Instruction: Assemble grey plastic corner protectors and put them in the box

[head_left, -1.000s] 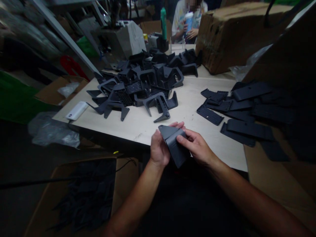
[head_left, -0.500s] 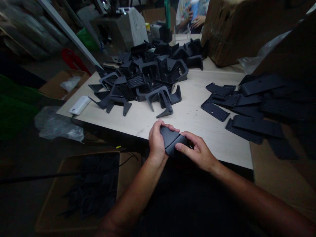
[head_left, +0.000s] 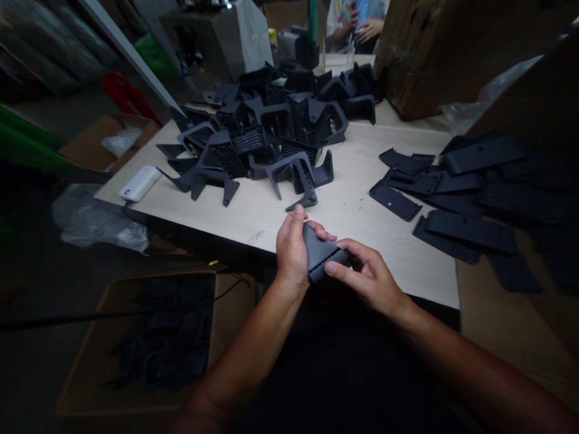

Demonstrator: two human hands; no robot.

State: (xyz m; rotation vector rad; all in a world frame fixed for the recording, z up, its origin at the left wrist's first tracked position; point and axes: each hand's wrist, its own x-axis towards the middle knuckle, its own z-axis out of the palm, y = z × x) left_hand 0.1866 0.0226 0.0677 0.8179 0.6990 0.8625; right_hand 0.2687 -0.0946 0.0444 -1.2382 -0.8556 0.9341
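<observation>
Between my hands, just off the table's front edge, is a dark grey plastic bracket with a triangular side face. A flat dark plastic cover lies along its lower edge, and a slotted gap runs between the two. My left hand wraps round the bracket from the left, thumb pointing up. From the right, my right hand pinches the cover, thumb on its near face; the fingers behind are partly hidden.
A heap of dark brackets covers the back of the table. Flat covers are piled at right. A white device lies at the left edge. Below left stands a carton of dark parts. Across the table another person's hands hold something blue.
The bracket has tilted in my hands, and the gap along the cover shows more of its slots. My left thumb has moved up. The camera view has shifted slightly.
</observation>
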